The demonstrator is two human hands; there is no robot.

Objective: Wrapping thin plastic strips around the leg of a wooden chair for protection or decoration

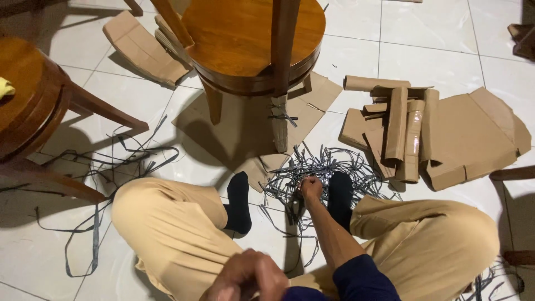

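I sit on the tiled floor in tan trousers and black socks. My right hand (310,187) reaches forward between my feet, its fingers closed on dark grey plastic strips (323,167) that lie in a tangled pile. My left hand (248,276) is close to the camera at the bottom edge, above my left knee. Its fingers are curled together and nothing shows in them. A navy sleeve (362,278) covers my right upper arm.
A round wooden stool (251,39) stands just ahead on flattened cardboard (245,128). Rolled and folded cardboard pieces (434,134) lie at the right, and more cardboard (142,47) at the far left. A second wooden stool (28,100) stands left, with loose strips (95,234) trailing below it.
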